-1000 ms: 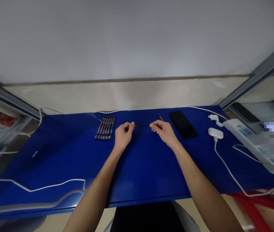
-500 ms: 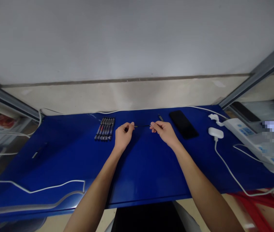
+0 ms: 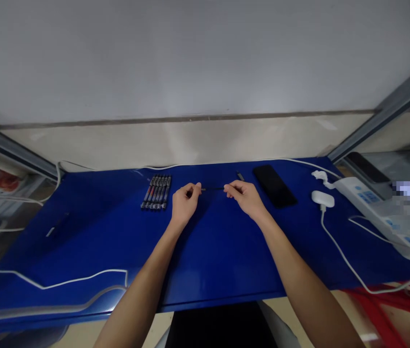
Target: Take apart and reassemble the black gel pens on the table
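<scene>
A thin dark rod (image 3: 213, 188), like a pen refill, is stretched level between my two hands above the blue table (image 3: 205, 251). My left hand (image 3: 186, 200) pinches its left end with thumb and fingertips. On the right, my right hand (image 3: 245, 195) is closed on the other end. Several dark pens (image 3: 157, 192) lie side by side in a row just left of my left hand. Behind my right hand lies a small dark pen part (image 3: 240, 176). A black phone (image 3: 274, 186) rests to the right of that hand.
At the right, a white earbud case (image 3: 322, 198) is plugged to a cable near a white power strip (image 3: 382, 217). White cables (image 3: 81, 279) cross the table's left front. A dark pen-like item (image 3: 57, 224) lies at the left. A wall (image 3: 205, 142) rises behind.
The fingers of my right hand have shifted very slightly left along the rod. My left hand keeps its place.
</scene>
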`<state>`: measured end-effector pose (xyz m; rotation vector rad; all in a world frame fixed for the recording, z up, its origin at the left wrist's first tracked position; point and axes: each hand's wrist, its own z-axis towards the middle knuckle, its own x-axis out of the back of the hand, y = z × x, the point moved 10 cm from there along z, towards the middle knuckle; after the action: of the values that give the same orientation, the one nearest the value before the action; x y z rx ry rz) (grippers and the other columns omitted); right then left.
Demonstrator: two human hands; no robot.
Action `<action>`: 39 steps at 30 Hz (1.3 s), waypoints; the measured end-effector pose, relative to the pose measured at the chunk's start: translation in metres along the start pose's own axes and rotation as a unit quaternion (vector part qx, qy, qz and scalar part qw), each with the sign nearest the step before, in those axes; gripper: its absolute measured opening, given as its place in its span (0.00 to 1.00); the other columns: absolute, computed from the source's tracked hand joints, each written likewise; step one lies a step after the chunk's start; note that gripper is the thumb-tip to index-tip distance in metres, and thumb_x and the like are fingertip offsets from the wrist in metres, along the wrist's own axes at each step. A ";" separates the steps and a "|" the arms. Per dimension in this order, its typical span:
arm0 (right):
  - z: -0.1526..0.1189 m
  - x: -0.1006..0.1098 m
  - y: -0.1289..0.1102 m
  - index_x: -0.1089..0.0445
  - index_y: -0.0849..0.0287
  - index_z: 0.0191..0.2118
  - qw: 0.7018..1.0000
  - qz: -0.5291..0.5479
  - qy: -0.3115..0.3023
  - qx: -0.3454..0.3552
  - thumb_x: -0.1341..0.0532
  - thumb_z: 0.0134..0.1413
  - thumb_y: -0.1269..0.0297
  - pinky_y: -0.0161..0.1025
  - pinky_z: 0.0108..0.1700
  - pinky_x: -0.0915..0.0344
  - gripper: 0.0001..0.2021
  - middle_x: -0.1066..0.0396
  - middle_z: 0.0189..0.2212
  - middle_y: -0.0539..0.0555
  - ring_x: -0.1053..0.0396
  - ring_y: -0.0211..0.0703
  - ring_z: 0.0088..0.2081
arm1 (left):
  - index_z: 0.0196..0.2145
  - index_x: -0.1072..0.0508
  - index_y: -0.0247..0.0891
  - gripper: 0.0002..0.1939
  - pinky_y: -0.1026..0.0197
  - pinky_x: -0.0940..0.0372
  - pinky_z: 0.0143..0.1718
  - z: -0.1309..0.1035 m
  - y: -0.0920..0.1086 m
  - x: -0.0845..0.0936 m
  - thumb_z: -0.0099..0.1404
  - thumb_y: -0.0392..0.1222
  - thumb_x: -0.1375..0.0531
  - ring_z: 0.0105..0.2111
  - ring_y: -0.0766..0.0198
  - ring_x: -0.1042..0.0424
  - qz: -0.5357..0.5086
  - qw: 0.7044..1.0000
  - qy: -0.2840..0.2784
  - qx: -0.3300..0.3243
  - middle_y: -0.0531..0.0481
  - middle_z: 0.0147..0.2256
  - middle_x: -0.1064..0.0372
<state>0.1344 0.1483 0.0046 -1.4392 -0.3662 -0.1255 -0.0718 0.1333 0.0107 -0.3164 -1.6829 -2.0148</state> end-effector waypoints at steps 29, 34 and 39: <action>0.001 0.002 -0.001 0.25 0.56 0.33 1.000 0.010 0.019 0.006 0.37 0.56 0.52 0.42 0.37 0.33 0.12 0.26 0.28 0.52 0.29 0.43 0.31 | 0.22 0.32 0.38 0.23 0.63 0.48 0.27 0.000 -0.001 0.000 0.68 0.55 0.48 0.22 0.68 0.41 0.003 1.000 -0.003 0.004 0.55 0.19 0.42; 0.000 -0.001 -0.001 0.27 0.57 0.29 1.000 -0.001 0.004 -0.002 0.40 0.59 0.50 0.42 0.34 0.34 0.16 0.29 0.23 0.51 0.31 0.42 0.28 | 0.22 0.31 0.37 0.23 0.64 0.48 0.27 0.000 -0.001 0.001 0.68 0.55 0.47 0.22 0.68 0.41 0.002 1.000 -0.002 0.002 0.56 0.19 0.42; 0.000 0.002 -0.003 0.25 0.56 0.35 1.000 0.011 0.016 0.010 0.35 0.54 0.54 0.42 0.39 0.33 0.10 0.25 0.31 0.52 0.28 0.43 0.33 | 0.22 0.31 0.38 0.22 0.64 0.48 0.26 0.000 -0.001 0.001 0.68 0.54 0.47 0.21 0.68 0.42 0.004 1.000 -0.002 0.009 0.56 0.18 0.42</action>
<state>0.1351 0.1484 0.0082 -1.4189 -0.3240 -0.1264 -0.0736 0.1332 0.0102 -0.3195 -1.6977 -1.9942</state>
